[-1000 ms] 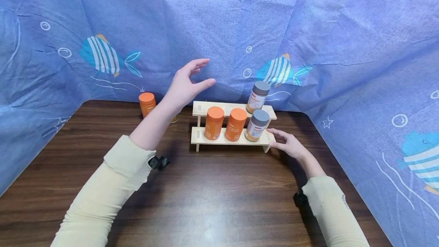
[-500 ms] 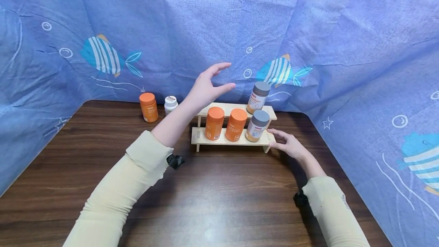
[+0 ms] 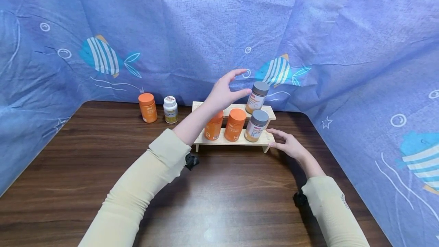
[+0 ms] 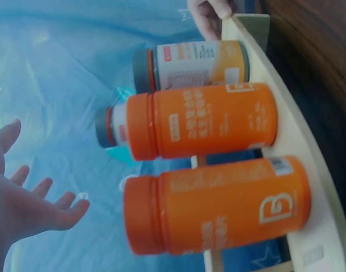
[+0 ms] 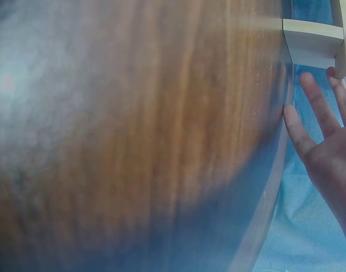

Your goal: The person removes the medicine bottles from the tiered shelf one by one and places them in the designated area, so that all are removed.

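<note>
Wearing a long, pale cream, soft fabric left sleeve [image 3: 132, 197], creasing in ripples along the forearm and ending in a broad, thick, pale cream left cuff [image 3: 170, 148]. Wearing a matching pale cream fabric right sleeve [image 3: 337, 216], ending in a similarly broad right cuff [image 3: 319, 189] and carrying 1 small, dark marking [image 3: 344, 201] along the outer edge, too tiny for reading. Sporting 2 small, blocky, black devices, 1 [image 3: 191, 161] beside each cuff's inner edge. Baring the left hand [image 3: 223, 93] and right hand [image 3: 289, 146] past the cuffs.
</note>
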A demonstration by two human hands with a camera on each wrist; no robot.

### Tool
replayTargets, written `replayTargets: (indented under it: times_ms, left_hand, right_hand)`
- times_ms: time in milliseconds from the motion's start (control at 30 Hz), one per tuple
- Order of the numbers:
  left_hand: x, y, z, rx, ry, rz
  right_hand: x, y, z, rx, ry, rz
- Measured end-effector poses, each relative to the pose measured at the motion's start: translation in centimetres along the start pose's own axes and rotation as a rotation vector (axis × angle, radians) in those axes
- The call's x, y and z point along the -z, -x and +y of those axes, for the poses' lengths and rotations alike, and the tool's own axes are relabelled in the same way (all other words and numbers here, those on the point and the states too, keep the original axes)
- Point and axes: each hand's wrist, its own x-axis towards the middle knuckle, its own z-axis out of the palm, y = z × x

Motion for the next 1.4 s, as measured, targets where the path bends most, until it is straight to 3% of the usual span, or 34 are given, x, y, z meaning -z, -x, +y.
replayTargets:
  times_ms: [100,367,1000,1400]
  left_hand:
    - [-1.0,-0.4,-0.4,-0.011,0.027,-0.012]
    - [-3.1,-1.7,-1.5,-0.019,0.012,-0.032]
    - [-5.4,-3.9,-3.0,0.03,-0.078,-0.156]
    - [-6.3,-5.4,-2.7,0.02,-0.106,-0.148]
  right_hand:
    - [0.0,0.0,-0.1,0.002,0.006,0.0]
    - [0.2,1.1,-3.5,-0.01,0.035,-0.017]
    - [0.0,1.1,-3.4,-0.011,0.01,-0.027]
    - [0.1,1.0,-3.4,-0.018,0.018,-0.03]
